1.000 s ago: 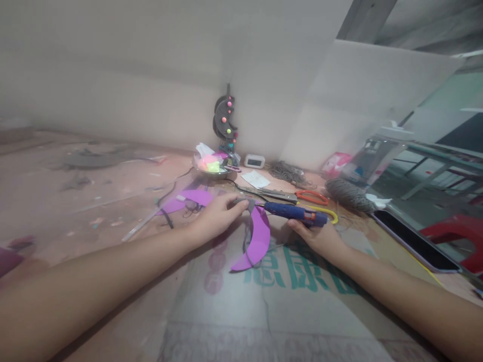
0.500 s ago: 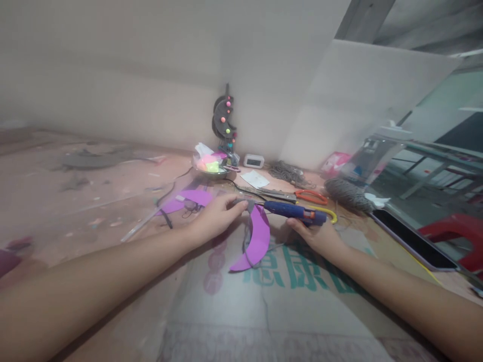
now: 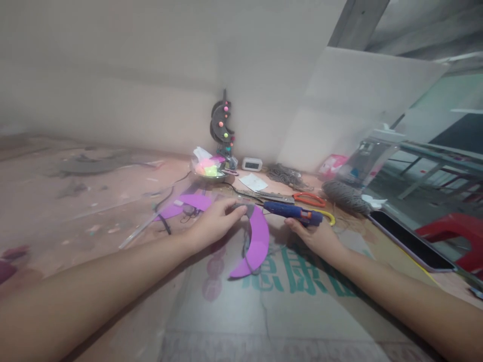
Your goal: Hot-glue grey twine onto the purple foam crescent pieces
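Observation:
My left hand point(image 3: 217, 221) pinches the upper end of a purple paper crescent point(image 3: 259, 240), where grey yarn point(image 3: 246, 210) is wrapped round it. A loose strand of the yarn trails down along the crescent's inner edge. In my right hand point(image 3: 319, 236) is a blue hot glue gun point(image 3: 290, 209), its nozzle pointing left, close to the yarn-wrapped end. Whether the nozzle touches the crescent I cannot tell. Beneath both hands lies a cardboard sheet point(image 3: 226, 322) with green printed characters. Another purple paper piece point(image 3: 196, 202) rests just beyond my left hand.
Orange-handled scissors point(image 3: 309, 199), a grey yarn ball point(image 3: 345, 197) and a phone point(image 3: 411, 239) lie to the right. Behind stand a bowl of colourful bits point(image 3: 209, 171), a small white clock point(image 3: 252, 164) and a grey crescent ornament point(image 3: 222, 123) with coloured beads. A clear container point(image 3: 372, 156) is at the back right.
The glue gun's nozzle has drawn slightly away from the yarn-wrapped end. My left hand keeps its pinch on the crescent. The whole view has shifted a little.

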`<move>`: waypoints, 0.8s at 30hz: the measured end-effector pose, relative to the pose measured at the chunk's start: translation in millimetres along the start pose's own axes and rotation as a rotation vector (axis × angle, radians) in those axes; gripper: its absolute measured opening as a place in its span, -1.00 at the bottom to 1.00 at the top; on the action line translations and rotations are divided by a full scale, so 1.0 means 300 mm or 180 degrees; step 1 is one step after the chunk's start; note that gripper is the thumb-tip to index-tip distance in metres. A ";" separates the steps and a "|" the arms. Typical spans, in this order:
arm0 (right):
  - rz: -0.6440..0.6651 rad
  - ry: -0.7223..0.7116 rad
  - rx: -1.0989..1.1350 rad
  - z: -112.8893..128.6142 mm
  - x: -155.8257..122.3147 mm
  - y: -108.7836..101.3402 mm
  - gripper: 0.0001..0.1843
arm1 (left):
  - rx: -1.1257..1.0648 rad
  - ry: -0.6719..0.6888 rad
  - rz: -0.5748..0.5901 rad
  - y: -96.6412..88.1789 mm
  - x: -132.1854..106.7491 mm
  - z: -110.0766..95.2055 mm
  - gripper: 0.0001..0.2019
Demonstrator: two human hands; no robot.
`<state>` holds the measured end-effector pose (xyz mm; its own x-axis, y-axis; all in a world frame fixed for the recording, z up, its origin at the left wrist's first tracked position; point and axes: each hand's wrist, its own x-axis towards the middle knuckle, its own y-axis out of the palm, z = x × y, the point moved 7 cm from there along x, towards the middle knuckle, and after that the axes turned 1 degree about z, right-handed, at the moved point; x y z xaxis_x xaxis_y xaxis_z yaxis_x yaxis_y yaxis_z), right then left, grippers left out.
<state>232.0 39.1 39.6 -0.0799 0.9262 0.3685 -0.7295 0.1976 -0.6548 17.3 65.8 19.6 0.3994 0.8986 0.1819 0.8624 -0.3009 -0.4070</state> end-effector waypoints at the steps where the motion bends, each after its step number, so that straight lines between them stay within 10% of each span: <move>1: 0.0018 0.0076 0.0005 -0.008 0.005 -0.003 -0.68 | 0.0015 0.0033 0.0001 0.001 0.001 -0.003 -0.69; 12: 0.0018 0.0385 0.1665 0.013 0.099 -0.084 -0.59 | -0.0088 -0.0119 -0.0063 0.012 0.013 0.022 -0.71; 24: 0.0403 0.0625 -0.0163 -0.047 0.453 0.031 -0.72 | -0.0044 0.0033 -0.0087 0.013 0.021 0.022 -0.72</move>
<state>224.1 171.2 74.3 -0.0314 0.9883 0.1492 -0.6862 0.0872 -0.7221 21.2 72.4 13.3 0.3787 0.9032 0.2022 0.8773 -0.2806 -0.3895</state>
